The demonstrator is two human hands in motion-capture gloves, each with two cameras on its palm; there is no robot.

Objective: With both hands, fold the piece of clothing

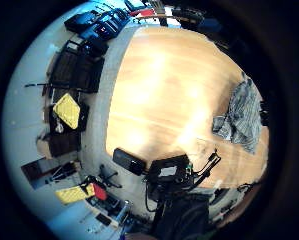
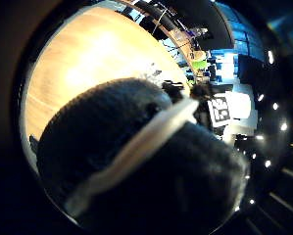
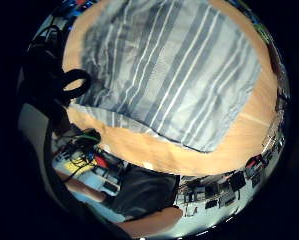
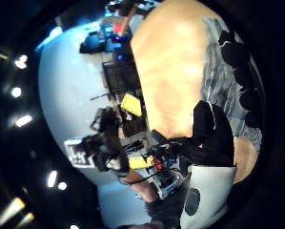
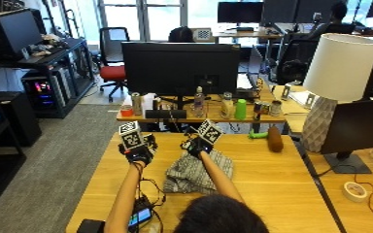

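The right hand (image 5: 197,146) hovers released over the bunched striped garment (image 5: 196,175); the left hand (image 5: 138,152), fingers unreadable, sits beside it, so an off-edge grab risks a lopsided fold.

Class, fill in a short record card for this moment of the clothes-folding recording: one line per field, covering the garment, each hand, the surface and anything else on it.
garment: striped grey piece of clothing, bunched in a heap, not yet neatly folded
surface: wooden table
left hand: raised beside the garment, apart from it; fingers not clear
right hand: at the garment's far edge; whether it grips the cloth cannot be told
other items on table: brown cylinder and a green object at the far right side
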